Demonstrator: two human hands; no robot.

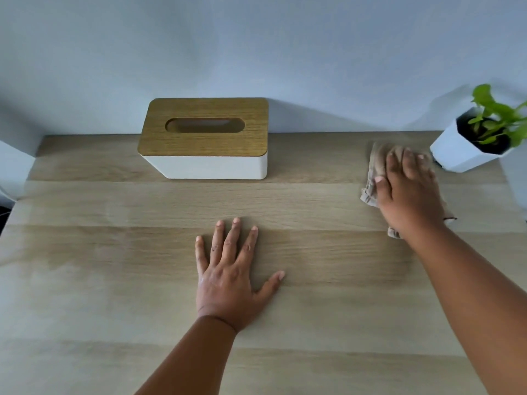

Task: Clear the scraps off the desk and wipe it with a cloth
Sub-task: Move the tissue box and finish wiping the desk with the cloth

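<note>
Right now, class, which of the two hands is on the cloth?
The right hand, far right near the plant pot, presses the beige cloth. The left hand lies flat on the bare desk, fingers spread.

No text, label, brand, number or sign can be read anywhere in the view.
</note>
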